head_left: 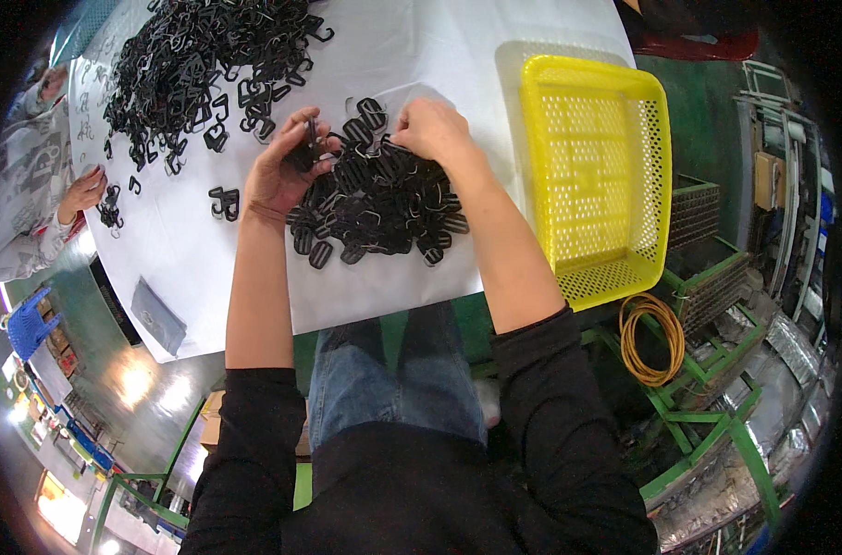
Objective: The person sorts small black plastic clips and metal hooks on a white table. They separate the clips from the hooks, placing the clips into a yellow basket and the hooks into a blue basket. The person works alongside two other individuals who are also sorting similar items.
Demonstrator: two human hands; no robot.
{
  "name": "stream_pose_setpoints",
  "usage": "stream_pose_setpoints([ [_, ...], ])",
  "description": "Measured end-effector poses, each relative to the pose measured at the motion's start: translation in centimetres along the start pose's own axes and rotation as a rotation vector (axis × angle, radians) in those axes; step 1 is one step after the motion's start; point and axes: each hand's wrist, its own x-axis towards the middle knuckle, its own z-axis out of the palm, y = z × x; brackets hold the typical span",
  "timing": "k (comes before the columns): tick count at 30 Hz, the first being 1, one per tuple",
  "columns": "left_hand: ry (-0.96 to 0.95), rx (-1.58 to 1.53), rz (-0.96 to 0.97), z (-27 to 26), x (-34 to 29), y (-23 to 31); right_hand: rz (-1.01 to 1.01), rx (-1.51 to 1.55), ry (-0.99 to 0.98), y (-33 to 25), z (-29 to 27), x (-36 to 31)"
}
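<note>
My left hand (282,171) is closed around small black plastic pieces (304,154), held up between thumb and fingers; their exact shape is hard to see. Beside it lies a heap of black strap buckles (375,199), oval and slotted, some with thin metal-looking wire parts. At the far right edge of this heap, my right hand (430,129) has its fingertips pinched together and pointing down to the left. What it grips, if anything, is hidden. A few black hooks (224,203) lie apart, left of my left wrist.
A larger pile of black hooks (199,65) covers the far left of the white table (458,46). An empty yellow perforated basket (588,185) stands at the right edge. Another person's hand (86,188) is at the left, near several hooks. A coiled orange hose (650,340) hangs below the basket.
</note>
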Motion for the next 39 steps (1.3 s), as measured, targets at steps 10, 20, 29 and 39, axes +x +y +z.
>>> stream_pose_setpoints([
  [10, 0.315, 1.701, 0.183, 4.5, 2.4, -5.8, -0.011, 0.62, 0.3, 5.0, -2.3, -2.7],
  [20, 0.471, 1.618, 0.227, 3.5, 1.0, -3.2, 0.055, 0.842, -0.054, 4.6, -4.4, -4.2],
  [29, 0.111, 1.811, 0.152, 4.9, 1.7, -5.9, 0.16, 0.194, 0.172, -0.2, -2.0, -0.4],
  [39, 0.444, 1.118, 0.029, 0.8, 1.2, -2.1, 0.113, 0.391, 0.235, -0.4, -2.1, -3.5],
])
